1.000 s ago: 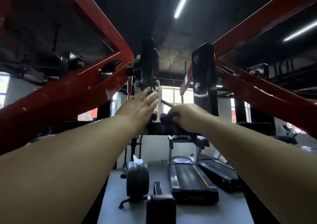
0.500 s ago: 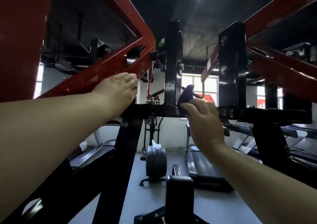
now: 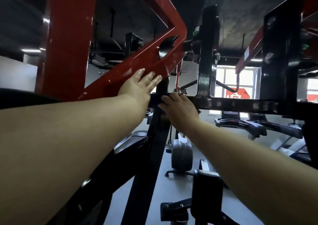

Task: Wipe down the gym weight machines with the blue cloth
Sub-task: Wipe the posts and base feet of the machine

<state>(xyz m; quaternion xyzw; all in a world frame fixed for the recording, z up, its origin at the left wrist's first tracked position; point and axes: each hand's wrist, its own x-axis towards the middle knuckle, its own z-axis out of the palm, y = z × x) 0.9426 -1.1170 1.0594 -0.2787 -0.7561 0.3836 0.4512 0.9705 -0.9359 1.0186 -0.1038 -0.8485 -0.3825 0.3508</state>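
The weight machine has red slanted beams [image 3: 120,76] and a black horizontal crossbar [image 3: 240,104] at chest height. My left hand [image 3: 141,85] rests flat on the lower red beam, fingers straight. Just right of it, my right hand [image 3: 179,107] holds the dark blue cloth [image 3: 156,98] against the crossbar's left end, where a black leg [image 3: 151,156] drops to the floor. My fingers curl over the cloth, which shows only as a dark edge beside them; the rest is hidden under the hand.
Two black upright plates [image 3: 208,52] [image 3: 278,52] rise from the crossbar. Below stand a black pad [image 3: 206,188], a grey-wheeled exercise bike [image 3: 181,154] and treadmills [image 3: 258,126] on the grey floor. A bright window [image 3: 235,80] is at the back.
My right hand has slid the cloth left along the crossbar, from the black upright to the bar's left end next to my left hand. My left hand stays on the red beam.
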